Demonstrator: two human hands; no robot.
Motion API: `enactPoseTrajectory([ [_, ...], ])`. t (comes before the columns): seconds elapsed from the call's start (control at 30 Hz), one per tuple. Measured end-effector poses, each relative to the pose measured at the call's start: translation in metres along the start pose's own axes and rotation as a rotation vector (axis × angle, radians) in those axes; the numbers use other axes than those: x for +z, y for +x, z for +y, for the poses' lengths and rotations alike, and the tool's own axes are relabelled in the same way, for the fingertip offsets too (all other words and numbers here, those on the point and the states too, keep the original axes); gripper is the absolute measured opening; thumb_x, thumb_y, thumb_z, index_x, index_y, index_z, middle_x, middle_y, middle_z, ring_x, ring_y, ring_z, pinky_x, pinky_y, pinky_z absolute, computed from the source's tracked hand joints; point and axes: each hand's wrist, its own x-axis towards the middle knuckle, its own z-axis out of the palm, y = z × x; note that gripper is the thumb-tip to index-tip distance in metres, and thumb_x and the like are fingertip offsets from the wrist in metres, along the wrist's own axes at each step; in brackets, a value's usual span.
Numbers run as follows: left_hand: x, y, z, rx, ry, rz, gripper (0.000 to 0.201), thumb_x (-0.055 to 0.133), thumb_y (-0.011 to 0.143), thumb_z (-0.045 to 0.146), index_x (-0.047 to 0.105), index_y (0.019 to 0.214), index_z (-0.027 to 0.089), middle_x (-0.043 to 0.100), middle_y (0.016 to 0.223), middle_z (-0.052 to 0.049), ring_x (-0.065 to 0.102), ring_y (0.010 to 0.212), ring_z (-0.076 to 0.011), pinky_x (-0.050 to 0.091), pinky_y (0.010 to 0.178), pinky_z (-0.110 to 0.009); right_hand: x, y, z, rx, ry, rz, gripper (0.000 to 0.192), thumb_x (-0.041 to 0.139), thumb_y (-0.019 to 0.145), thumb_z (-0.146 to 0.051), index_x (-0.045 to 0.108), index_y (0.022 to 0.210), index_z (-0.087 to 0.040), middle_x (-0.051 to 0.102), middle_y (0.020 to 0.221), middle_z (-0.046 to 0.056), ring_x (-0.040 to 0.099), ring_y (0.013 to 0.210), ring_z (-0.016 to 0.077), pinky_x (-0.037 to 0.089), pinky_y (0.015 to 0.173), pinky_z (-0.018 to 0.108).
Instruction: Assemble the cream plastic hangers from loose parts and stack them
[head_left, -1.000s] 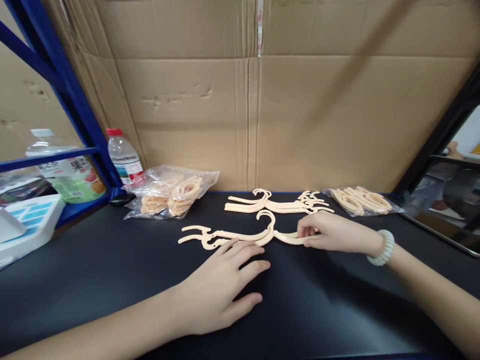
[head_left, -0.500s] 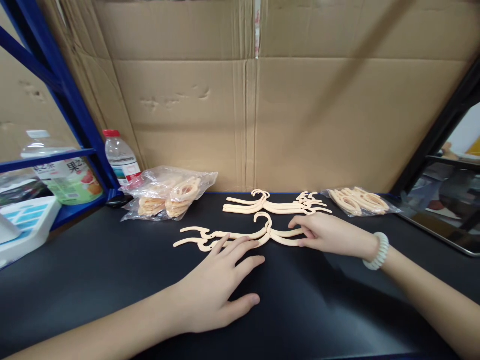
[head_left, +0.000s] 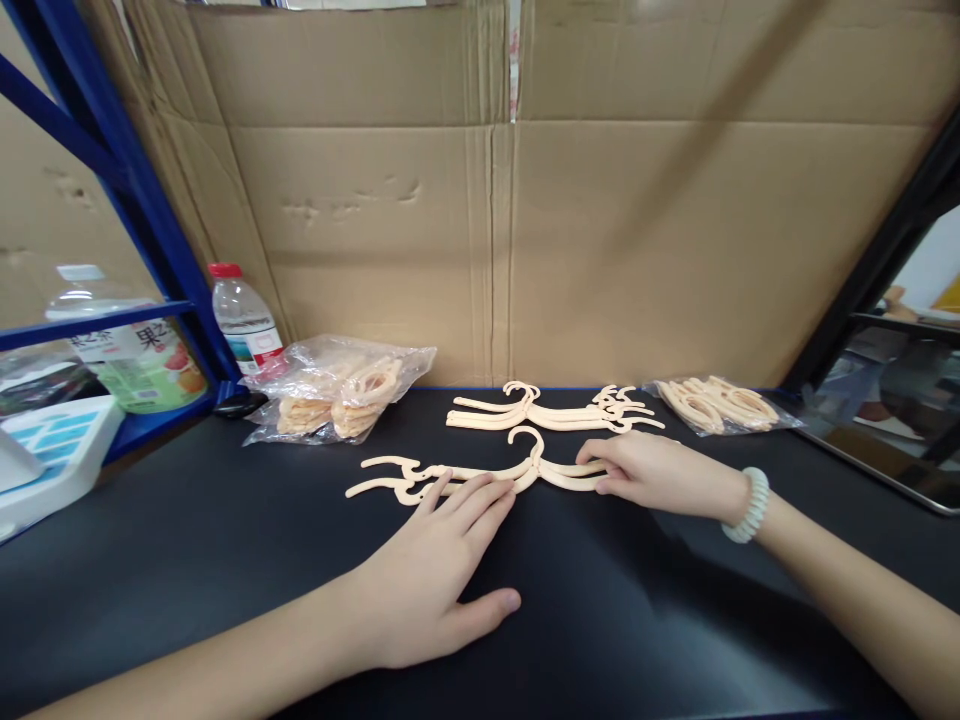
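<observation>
A cream plastic hanger (head_left: 420,476) lies flat on the black tabletop (head_left: 187,540), hook pointing away from me. My left hand (head_left: 435,570) rests palm down, its fingertips touching the hanger's left arm. My right hand (head_left: 652,470), with a pale bead bracelet at the wrist, pinches the hanger's right arm between thumb and fingers. Just behind lies a small stack of the same hangers (head_left: 547,410).
A clear bag of cream parts (head_left: 337,390) sits at the back left, a smaller one (head_left: 712,403) at the back right. A water bottle (head_left: 244,320) stands by the blue rack post (head_left: 142,210). A cardboard wall (head_left: 525,220) closes the back; a metal tray (head_left: 885,410) lies on the right.
The hanger has slid a little to the left under both hands. My right hand's fingers have stretched out further along its right arm. The left hand stays flat.
</observation>
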Motion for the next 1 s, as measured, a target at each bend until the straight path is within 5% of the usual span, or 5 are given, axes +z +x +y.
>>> enactPoseTrajectory([
  [0.37, 0.007, -0.001, -0.005, -0.103, 0.172, -0.038, 0.078, 0.050, 0.086, 0.053, 0.022, 0.147, 0.013, 0.021, 0.154, -0.017, 0.018, 0.141, -0.0353, 0.018, 0.110, -0.061, -0.002, 0.001, 0.004, 0.031, 0.022, -0.028, 0.016, 0.049, 0.083, -0.017, 0.062, 0.092, -0.020, 0.064, 0.069, 0.001, 0.056, 0.064, 0.0157, 0.035, 0.060, 0.025],
  [0.67, 0.006, 0.015, -0.038, -0.095, 0.262, 0.256, 0.038, 0.051, 0.088, 0.016, 0.052, 0.126, 0.015, 0.059, 0.125, -0.012, 0.052, 0.116, -0.0271, 0.041, 0.100, -0.048, -0.002, 0.001, 0.003, 0.048, 0.021, -0.031, 0.015, 0.049, 0.083, -0.016, 0.062, 0.090, -0.020, 0.063, 0.069, 0.001, 0.055, 0.064, 0.0156, 0.034, 0.059, 0.025],
  [1.0, 0.004, 0.017, -0.046, -0.091, 0.241, 0.261, 0.029, 0.045, 0.090, 0.011, 0.061, 0.114, 0.017, 0.065, 0.110, -0.008, 0.060, 0.100, -0.0237, 0.048, 0.088, -0.042, 0.000, 0.001, 0.005, 0.031, 0.019, -0.013, 0.015, 0.048, 0.083, -0.016, 0.061, 0.089, -0.020, 0.064, 0.069, 0.001, 0.056, 0.064, 0.0152, 0.034, 0.059, 0.024],
])
